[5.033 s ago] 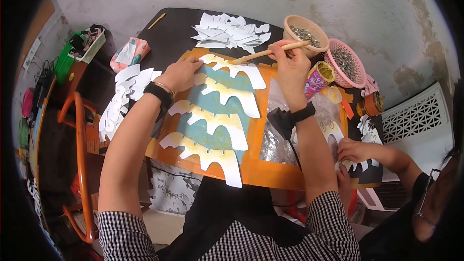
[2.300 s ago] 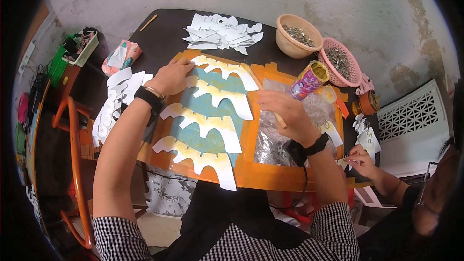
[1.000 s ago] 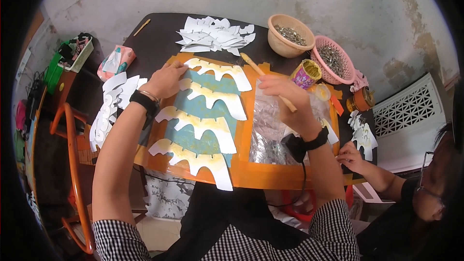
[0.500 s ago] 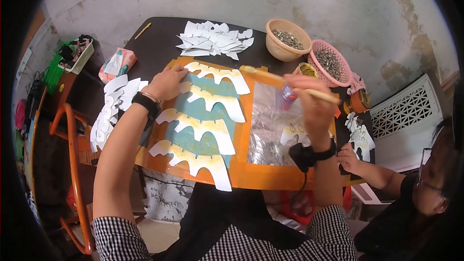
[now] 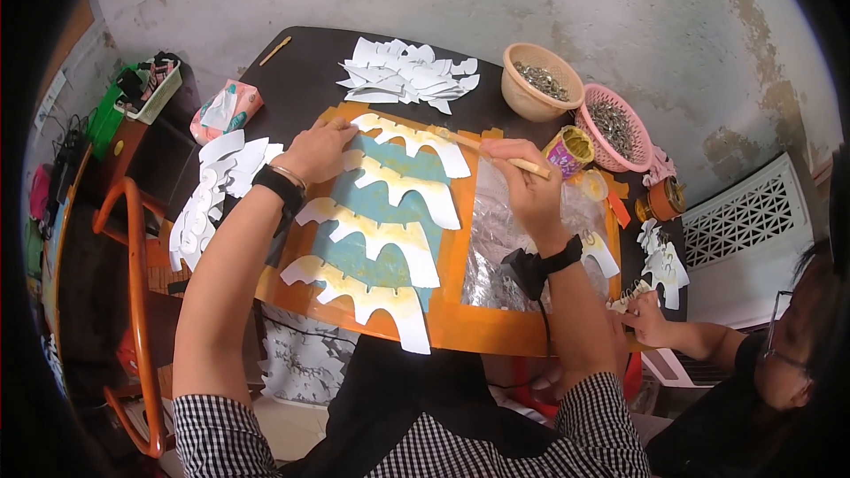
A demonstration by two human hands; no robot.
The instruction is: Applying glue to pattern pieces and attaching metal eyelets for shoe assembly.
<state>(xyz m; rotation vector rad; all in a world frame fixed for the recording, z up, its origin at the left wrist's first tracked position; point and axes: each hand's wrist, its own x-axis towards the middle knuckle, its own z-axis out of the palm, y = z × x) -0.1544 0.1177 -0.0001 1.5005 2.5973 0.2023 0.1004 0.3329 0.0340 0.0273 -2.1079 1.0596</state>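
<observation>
Four rows of white cut-out paper pieces with scalloped edges, smeared with yellow along their upper edges, lie on a blue-green sheet [image 5: 354,257] on an orange-taped board [image 5: 478,336]. My left hand [image 5: 317,152] rests at the left end of the topmost white piece [image 5: 450,159], fingers stretched out and fingertips on its edge. My right hand [image 5: 531,190] grips the wooden handle of a brush [image 5: 529,167]. The brush tip is at that piece's upper edge, toward its right side. Behind my right hand stands a jar [image 5: 569,150] with yellow paste.
A pile of white cut-outs [image 5: 407,75] lies at the back, another stack [image 5: 208,204] at the left beside a tissue pack [image 5: 227,111]. Baskets [image 5: 542,80] of small metal parts stand back right. A co-worker's hand [image 5: 649,319] handles pieces at the right edge.
My right hand has come forward and to the left, bringing the brush tip onto the topmost piece. The left hand stays at that piece's end. The co-worker's hand has shifted slightly.
</observation>
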